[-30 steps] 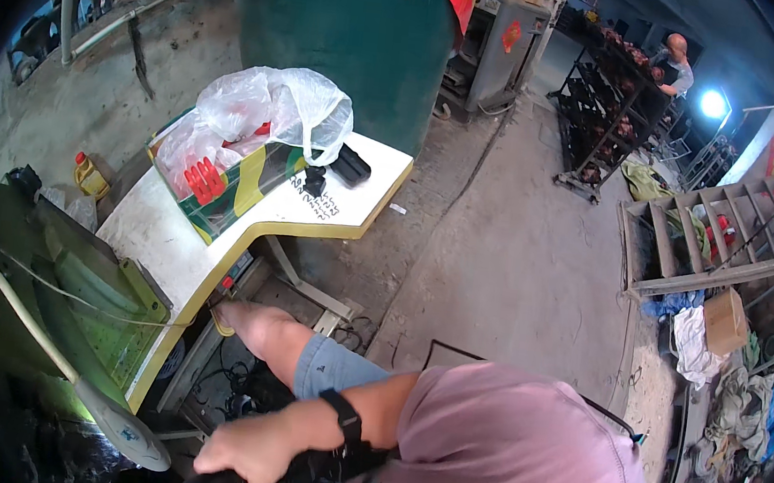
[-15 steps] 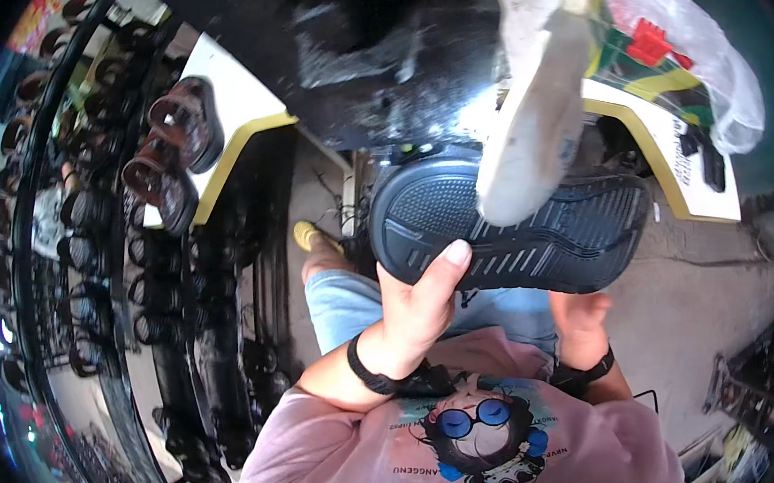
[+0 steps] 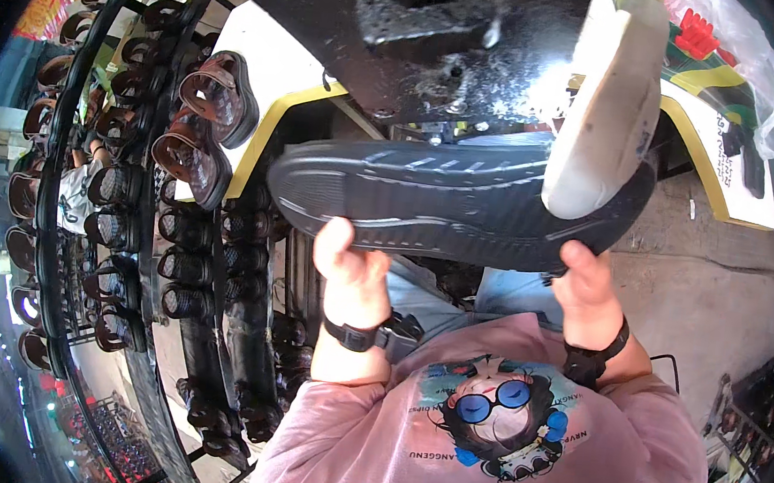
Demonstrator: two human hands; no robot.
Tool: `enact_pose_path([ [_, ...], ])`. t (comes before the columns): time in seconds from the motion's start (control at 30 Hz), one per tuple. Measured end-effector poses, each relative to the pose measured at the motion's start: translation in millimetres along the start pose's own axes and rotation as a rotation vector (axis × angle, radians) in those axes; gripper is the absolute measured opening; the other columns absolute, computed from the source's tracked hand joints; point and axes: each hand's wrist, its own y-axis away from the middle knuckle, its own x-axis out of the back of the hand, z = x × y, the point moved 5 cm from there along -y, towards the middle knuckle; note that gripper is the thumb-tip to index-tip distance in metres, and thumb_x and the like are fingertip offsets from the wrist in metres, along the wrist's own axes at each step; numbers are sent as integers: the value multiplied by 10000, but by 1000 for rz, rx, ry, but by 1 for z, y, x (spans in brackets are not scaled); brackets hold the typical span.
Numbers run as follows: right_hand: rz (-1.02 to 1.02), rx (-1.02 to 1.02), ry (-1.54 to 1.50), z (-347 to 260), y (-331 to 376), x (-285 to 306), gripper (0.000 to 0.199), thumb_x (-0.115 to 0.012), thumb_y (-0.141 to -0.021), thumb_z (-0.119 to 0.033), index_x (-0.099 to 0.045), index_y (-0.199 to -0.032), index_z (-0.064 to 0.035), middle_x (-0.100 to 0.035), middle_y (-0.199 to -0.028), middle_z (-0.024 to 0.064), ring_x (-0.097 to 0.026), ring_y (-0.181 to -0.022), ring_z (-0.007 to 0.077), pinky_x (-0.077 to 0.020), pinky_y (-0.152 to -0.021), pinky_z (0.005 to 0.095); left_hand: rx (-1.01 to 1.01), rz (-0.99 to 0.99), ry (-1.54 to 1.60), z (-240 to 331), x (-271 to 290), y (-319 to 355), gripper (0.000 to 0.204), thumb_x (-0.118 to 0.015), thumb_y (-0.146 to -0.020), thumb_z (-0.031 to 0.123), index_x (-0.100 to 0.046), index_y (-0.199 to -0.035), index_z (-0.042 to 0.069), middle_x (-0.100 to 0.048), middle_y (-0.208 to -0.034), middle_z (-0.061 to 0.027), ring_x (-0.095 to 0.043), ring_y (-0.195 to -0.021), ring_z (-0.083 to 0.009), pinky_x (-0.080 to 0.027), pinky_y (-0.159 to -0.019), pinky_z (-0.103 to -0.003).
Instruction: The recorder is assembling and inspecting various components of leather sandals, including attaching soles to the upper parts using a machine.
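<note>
I hold a black shoe [image 3: 447, 205] lengthwise in front of me, its ribbed sole facing the camera. My left hand [image 3: 349, 271] grips the end on the left, thumb up on the sole's edge. My right hand [image 3: 586, 295] grips the end on the right. Both wrists wear dark bands. A pale, worn shoe-shaped form [image 3: 609, 105] sticks down from above and overlaps the right end of the black shoe. Whether the two touch cannot be told.
A black, grimy machine body [image 3: 457, 23] hangs right above the shoe. A tall black wire rack [image 3: 140, 216] with several dark and brown shoes stands at the left. A white table with a yellow edge [image 3: 716, 163] carries a clear plastic bag [image 3: 755, 63] at the upper right.
The view swung from the yard and table onto the shoe. The black shoe has turned more level and come closer, and my hands have spread out to its two ends.
</note>
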Motion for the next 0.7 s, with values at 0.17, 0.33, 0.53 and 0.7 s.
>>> enact_pose_path([
  [0.17,-29,-170,-160,38,-3,-48,506,-640,-740,-22,-500,-1227,-24,-576,-1183,96,-543,-1095,249,-410,-971,386,-107,-171,135,54,-11,-24,920,-589,-744,632,-333,-1353,-8,-460,-1289,-238,-487,-1154,-359,-395,-980,-532],
  [0.33,-103,-227,-92,51,-13,-93,424,-650,-749,55,-544,-1154,-18,-597,-1085,50,-559,-997,166,-445,-902,313,-754,43,-1268,130,-31,-31,705,-703,-730,445,-479,-1231,2,-521,-1199,-166,-505,-1103,-293,-368,-993,-405],
  [0.53,-229,-116,127,53,-23,-108,438,-682,-766,-3,-520,-1173,-10,-579,-1107,52,-536,-1021,146,-440,-905,296,-250,-590,-1481,71,-92,-30,517,-845,-571,151,-665,-1037,19,-632,-774,-87,-596,-722,-160,-466,-662,-273],
  [0.7,-222,165,498,22,-30,-95,474,-682,-826,-139,-466,-1219,14,-565,-1132,56,-521,-1038,146,-406,-929,301,-158,-253,-1105,40,-38,-3,555,-833,-613,102,-626,-1117,-4,-636,-840,-68,-598,-790,-136,-467,-755,-248],
])
